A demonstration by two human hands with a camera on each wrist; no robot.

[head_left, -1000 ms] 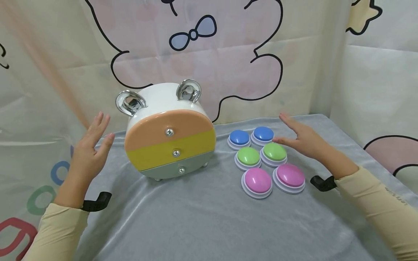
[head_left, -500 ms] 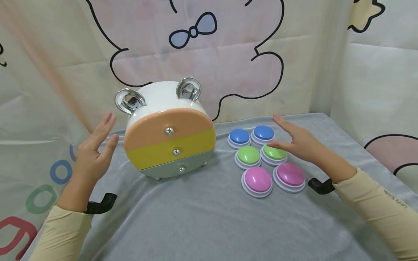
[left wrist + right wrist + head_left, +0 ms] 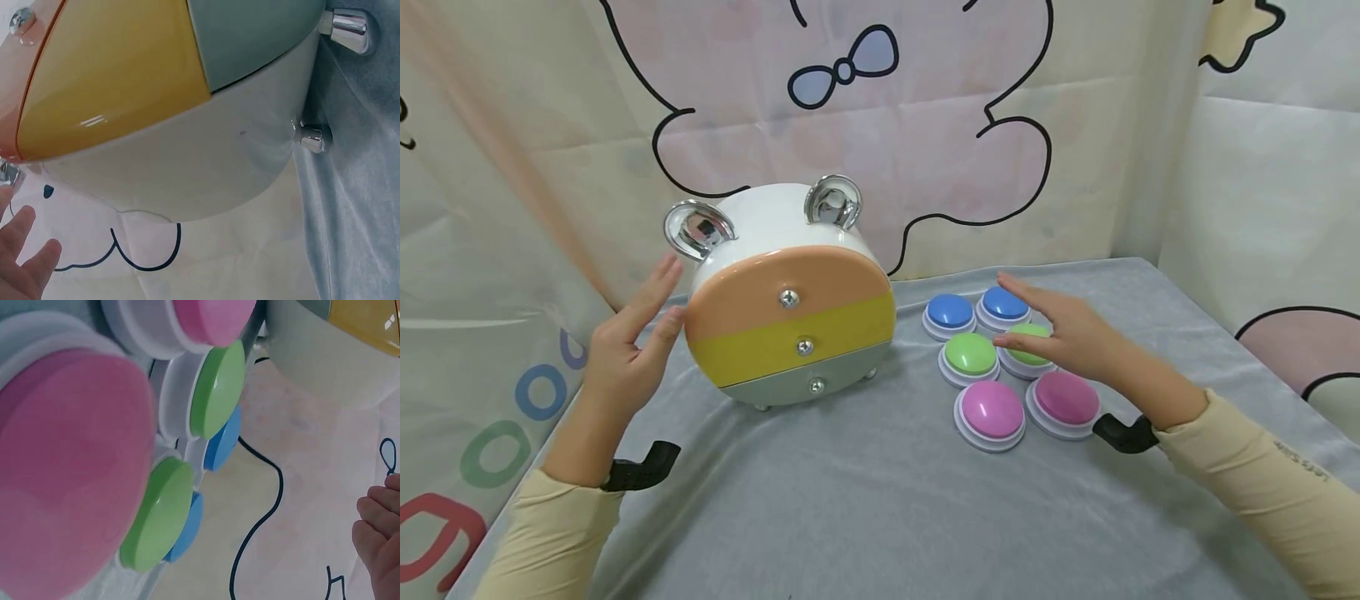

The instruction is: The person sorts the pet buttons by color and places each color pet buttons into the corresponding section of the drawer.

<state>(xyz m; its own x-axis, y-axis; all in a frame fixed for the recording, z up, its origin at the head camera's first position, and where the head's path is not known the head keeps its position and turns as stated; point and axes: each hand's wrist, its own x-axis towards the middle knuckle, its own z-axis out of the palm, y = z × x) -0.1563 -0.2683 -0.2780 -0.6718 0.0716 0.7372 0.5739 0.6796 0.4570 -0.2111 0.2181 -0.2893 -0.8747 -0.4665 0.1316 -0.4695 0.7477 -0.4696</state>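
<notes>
A small round drawer box (image 3: 790, 325) with a white body, silver ears and orange, yellow and grey-green drawer fronts stands left of centre. My left hand (image 3: 628, 358) is at its left side, fingers straight, fingertips right at the edge below the silver ear (image 3: 698, 229). On the right, my right hand (image 3: 1067, 329) hovers over the push buttons with fingers extended, holding nothing. It partly hides the far-right blue button (image 3: 1004, 302) and the right green button (image 3: 1028, 343). Nearby are the left blue button (image 3: 950, 312), left green button (image 3: 970, 355) and two pink buttons (image 3: 992, 410).
Grey cloth (image 3: 865, 517) covers the table. A printed curtain (image 3: 925, 167) hangs close behind and along both sides. Each wrist wears a black camera mount, such as the left mount (image 3: 643, 468). Short silver feet (image 3: 350, 30) raise the box off the cloth.
Both hands have moved inward: the left one rightward to the side of the box, the right one leftward over the buttons. The box and buttons have stayed in place.
</notes>
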